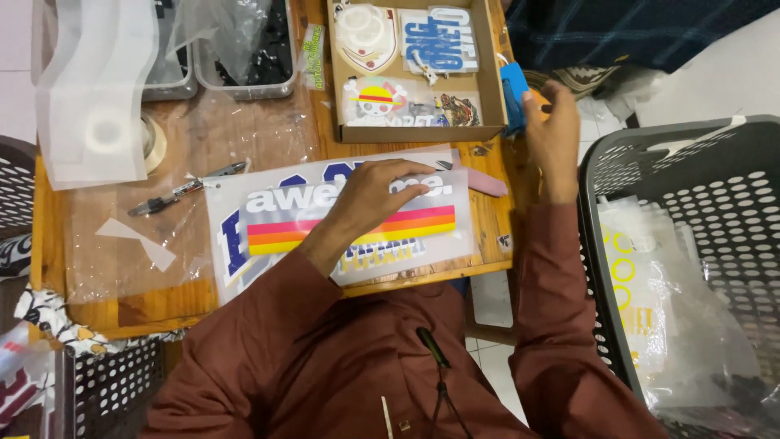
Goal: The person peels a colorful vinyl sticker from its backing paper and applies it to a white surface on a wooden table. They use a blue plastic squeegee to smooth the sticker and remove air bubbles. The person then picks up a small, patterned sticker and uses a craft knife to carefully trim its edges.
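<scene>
Sticker sheet (341,223) on table (122,313); cardboard box (487,73) behind; basket (682,154) right.

Cardboard box (487,65) of stickers is sitting at the far edge of my wooden table (122,313). Perforated dark basket (691,154) is standing off to the right, holding plastic-wrapped sheets. Tweezers (187,189) are lying beside a tape roll (154,142).

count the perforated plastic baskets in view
3: a dark basket at the right holding plastic-wrapped sheets, one cut off at the left edge, and one at lower left beneath the table. More may lie out of frame.
</scene>
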